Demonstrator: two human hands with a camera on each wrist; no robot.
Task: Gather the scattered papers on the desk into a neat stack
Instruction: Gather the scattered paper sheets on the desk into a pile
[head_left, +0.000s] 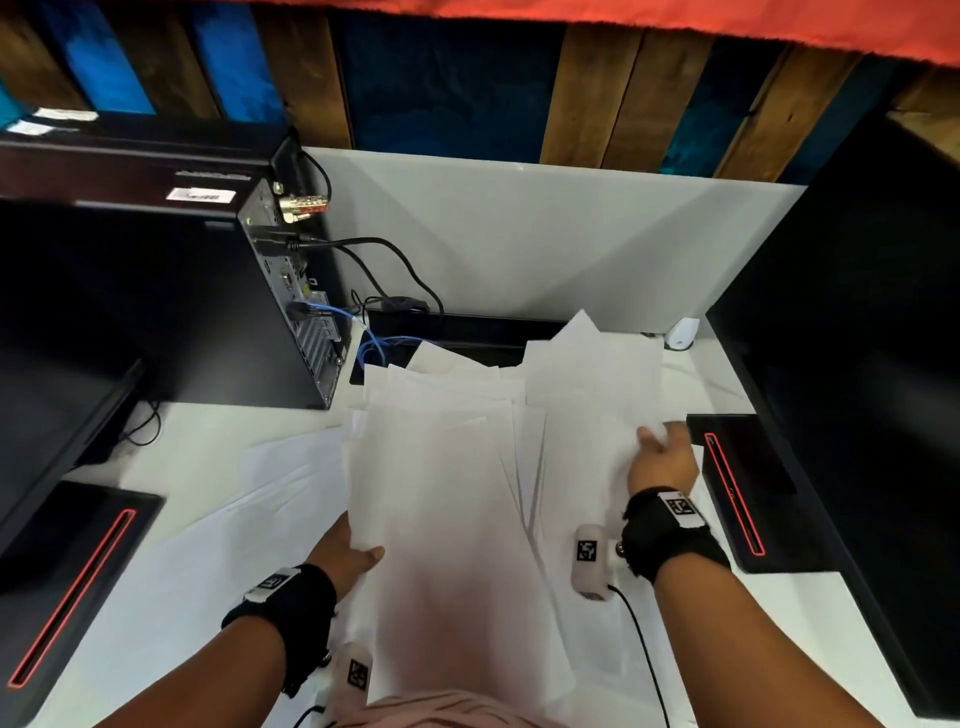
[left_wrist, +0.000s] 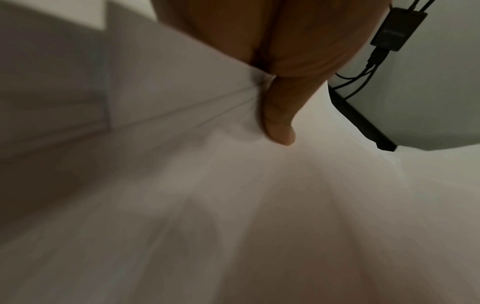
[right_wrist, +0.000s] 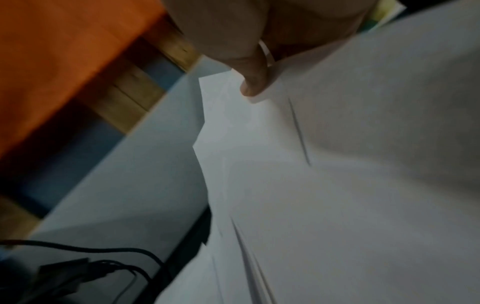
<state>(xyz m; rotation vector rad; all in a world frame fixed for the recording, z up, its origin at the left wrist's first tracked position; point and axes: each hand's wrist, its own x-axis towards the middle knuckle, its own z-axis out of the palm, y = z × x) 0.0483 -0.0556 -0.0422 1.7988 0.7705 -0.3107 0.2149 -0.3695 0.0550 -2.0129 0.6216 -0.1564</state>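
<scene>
Between both monitors, left hand (head_left: 347, 552), right hand (head_left: 661, 460) pinching papers (head_left: 447, 467) edges

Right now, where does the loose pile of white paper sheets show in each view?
Head: loose pile of white paper sheets at centre, gripped by left hand and right hand.
Left wrist: sheets fill the lower frame under the thumb.
Right wrist: sheets fill the right side.
Shared landmark: white partition panel.

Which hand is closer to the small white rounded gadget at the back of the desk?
Right. The right hand grips the white papers below the small white rounded gadget; the left hand holds them far off.
</scene>
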